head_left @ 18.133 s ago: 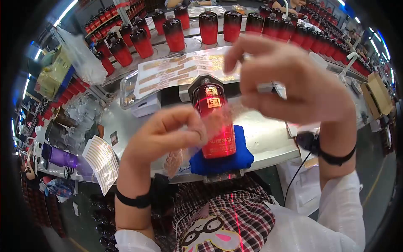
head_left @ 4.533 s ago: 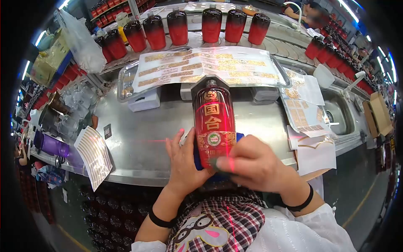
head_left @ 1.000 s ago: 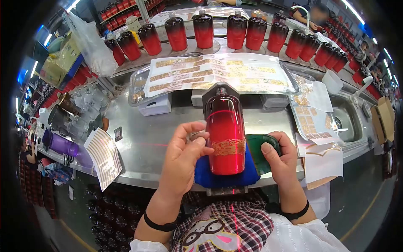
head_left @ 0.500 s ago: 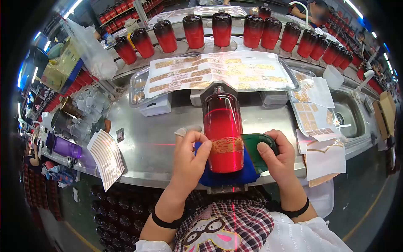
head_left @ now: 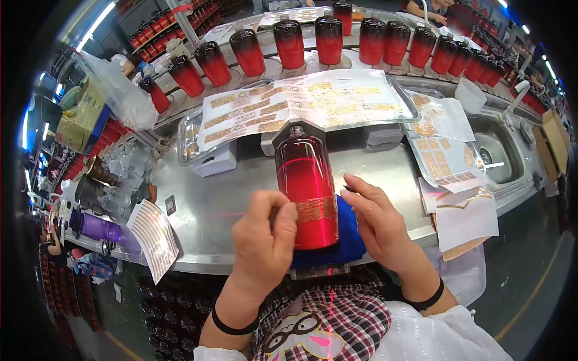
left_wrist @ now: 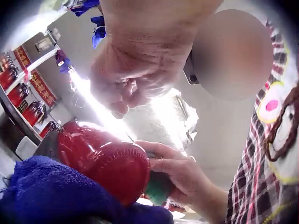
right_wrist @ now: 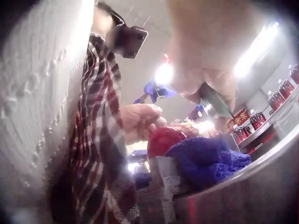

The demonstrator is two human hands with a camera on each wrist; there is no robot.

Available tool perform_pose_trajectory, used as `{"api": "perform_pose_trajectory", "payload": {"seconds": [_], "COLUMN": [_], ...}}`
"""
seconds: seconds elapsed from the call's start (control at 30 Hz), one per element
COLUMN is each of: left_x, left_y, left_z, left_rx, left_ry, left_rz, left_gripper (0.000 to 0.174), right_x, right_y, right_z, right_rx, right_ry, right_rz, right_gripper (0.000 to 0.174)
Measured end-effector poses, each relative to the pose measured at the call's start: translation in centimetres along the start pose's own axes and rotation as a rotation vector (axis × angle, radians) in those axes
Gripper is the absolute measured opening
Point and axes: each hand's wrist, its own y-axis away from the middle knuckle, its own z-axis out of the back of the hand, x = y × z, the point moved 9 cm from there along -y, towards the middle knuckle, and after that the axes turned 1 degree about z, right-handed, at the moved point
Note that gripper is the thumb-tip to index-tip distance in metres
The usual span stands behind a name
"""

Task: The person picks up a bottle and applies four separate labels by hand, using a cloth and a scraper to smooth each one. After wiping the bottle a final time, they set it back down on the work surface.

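Evidently the red bottle (head_left: 306, 174) is laid aslant on the blue cloth (head_left: 349, 236) at the middle of the table's (head_left: 208, 210) near edge; its base is turned toward the person, its neck is pointed toward the far edge, and its shoulders are backed by a dark angular holder (head_left: 283, 135); its lower part is crossed by a patterned gold band (head_left: 316, 210), and a thin red line of light is cast down its front.

The left hand (head_left: 259, 237) is clenched beside the bottle, near the left end of the gold band, with the thumb brought against the curled forefinger; whether anything thin is caught at the fingertips cannot be told. On the bottle's other side a green scraper (left_wrist: 160, 190) is grasped by the right hand (head_left: 382, 225), between thumb and fingers; from above it is mostly hidden by that hand, while in both wrist views it is plainly shown.

Along the table's far edge a metal tray (head_left: 188, 143) is covered by a sheet of gold labels (head_left: 295, 108); beyond it a row of red and black bottles (head_left: 329, 41) is carried on a conveyor (head_left: 268, 68); at the near left corner a striped sheet (head_left: 153, 237) is hung partly over the edge; toward the right end a sink (head_left: 503, 162) is set in.
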Motion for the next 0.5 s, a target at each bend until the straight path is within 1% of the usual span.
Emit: {"api": "perform_pose_trajectory", "payload": {"seconds": [0.03, 0.07, 0.13, 0.17, 0.23, 0.27, 0.33, 0.43, 0.5], "left_x": [0.8, 1.1, 2.4, 2.7, 2.8, 3.0, 3.4, 5.6, 4.3], "left_y": [0.0, 0.0, -0.1, 0.1, 0.5, 0.6, 0.7, 0.7, 0.4], "left_z": [0.2, 0.4, 0.5, 0.4, -0.1, -0.3, -0.7, -0.9, -0.1], "left_rx": [-0.001, -0.014, -0.041, -0.038, -0.031, -0.008, 0.039, 0.096, -0.044], "left_ry": [0.024, -0.002, -0.054, -0.124, -0.262, -0.264, -0.266, 0.125, -0.056], "left_rz": [0.100, 0.071, 0.016, -0.002, -0.040, -0.020, 0.017, 0.131, 0.034], "left_gripper": [0.010, 0.012, 0.014, 0.017, 0.021, 0.022, 0.024, 0.022, 0.019], "right_x": [0.2, 0.3, 0.0, -0.2, -0.1, 0.0, 0.1, 0.0, -0.2], "right_y": [0.0, 0.0, 0.1, 0.2, 0.0, -0.1, -0.2, 0.0, 0.1], "right_z": [0.0, -0.1, -0.2, -0.3, -0.5, -0.7, -0.9, -0.8, -0.8], "right_rx": [0.004, 0.009, -0.002, -0.005, 0.001, 0.004, 0.016, 0.020, 0.020], "right_ry": [0.018, 0.035, 0.008, -0.006, -0.002, 0.000, 0.009, 0.005, 0.003], "right_rz": [0.015, 0.030, -0.004, -0.021, 0.008, 0.023, 0.030, 0.012, -0.001], "right_gripper": [0.046, 0.045, 0.046, 0.046, 0.050, 0.052, 0.052, 0.051, 0.050]}}
